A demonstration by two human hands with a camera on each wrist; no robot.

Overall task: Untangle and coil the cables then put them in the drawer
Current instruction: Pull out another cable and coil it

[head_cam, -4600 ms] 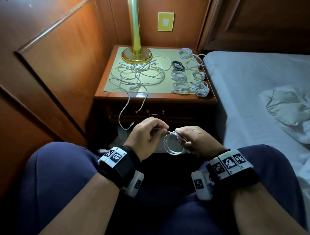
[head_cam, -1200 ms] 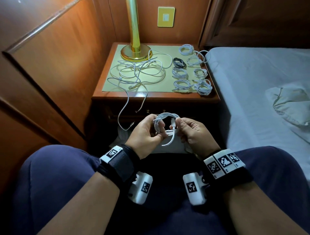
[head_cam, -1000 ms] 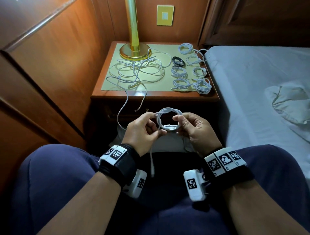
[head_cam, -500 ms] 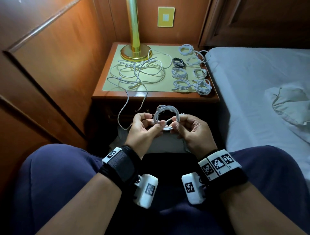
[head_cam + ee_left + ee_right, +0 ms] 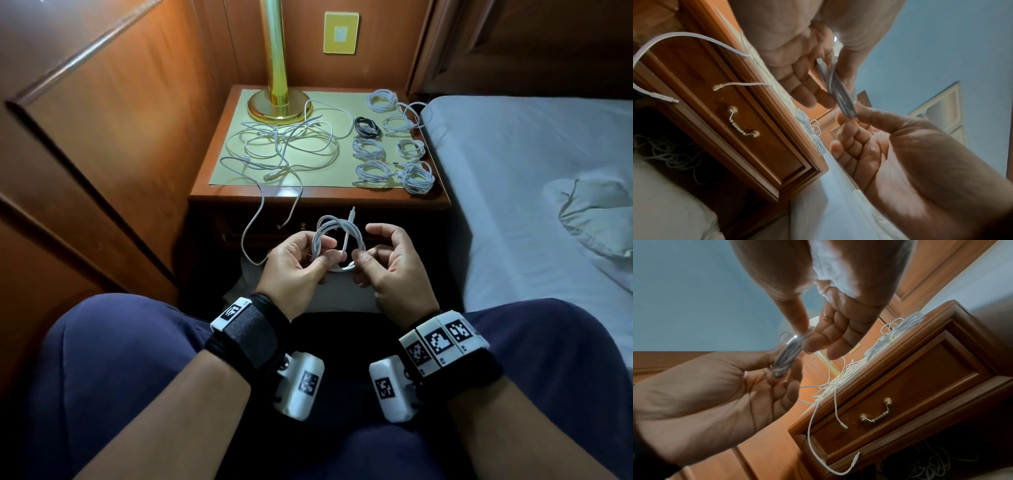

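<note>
1. Wood-panelled corner, bed (image 5: 513, 178) at 3 o'clock, bench (image 5: 318, 197) at 12 o'clock carrying a brass lamp (image 5: 279, 102) on a pale mat.
2. In hand, judged: finishing one coil (image 5: 337, 245), held over the lap at centre.
3. Left hand (image 5: 296, 265) pinching the coil's left side between thumb and fingers; right hand (image 5: 390, 263) pinching the lower right of the loop, other fingers loosely spread. Plug end poking up above the loop.
4. Next move, judged: tucking that free end round the loop so the coil stays shut, then setting it down with the rest.
5. Tangle (image 5: 284, 147) of white cables at 11 o'clock on the bench, two ends hanging over the front edge.
6. Finished coils (image 5: 394, 150) in two rows at 1 o'clock, one black among white.
7. Drawer (image 5: 740, 123) under the bench top closed, handle untouched; contents unseen. No coil inside yet as far as can be told.
8. Open space below the drawer, seen from the wrists, holding more loose cable; which kind, impossible to tell.
</note>
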